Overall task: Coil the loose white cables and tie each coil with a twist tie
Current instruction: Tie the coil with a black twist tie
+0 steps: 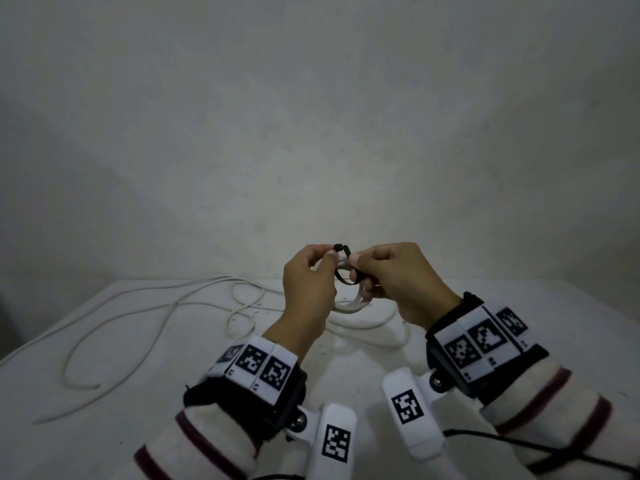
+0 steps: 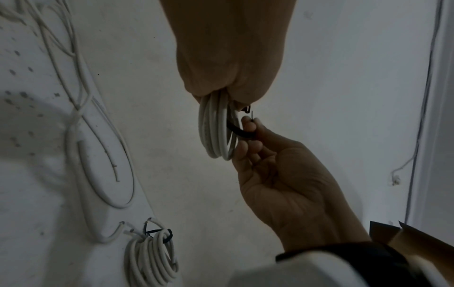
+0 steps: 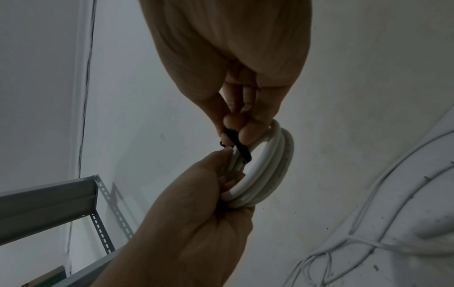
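Observation:
Both hands are raised above the white table [image 1: 173,375]. My left hand [image 1: 329,258] grips a small white cable coil [image 1: 353,305], its fingers curled round the strands. A black twist tie [image 1: 343,271] loops round the coil's top. My right hand [image 1: 357,270] pinches the tie between thumb and fingers. In the left wrist view the coil [image 2: 216,130] hangs from my left hand [image 2: 228,93], and the right hand [image 2: 248,128] holds the tie [image 2: 239,132]. The right wrist view shows the tie [image 3: 240,146] crossing the coil [image 3: 272,165].
Loose white cables [image 1: 145,320] sprawl over the table's left and middle. A tied white coil [image 2: 152,258] lies on the table. A grey metal rack [image 3: 49,200] stands off to one side, and a cardboard box [image 2: 422,244] sits near my right arm.

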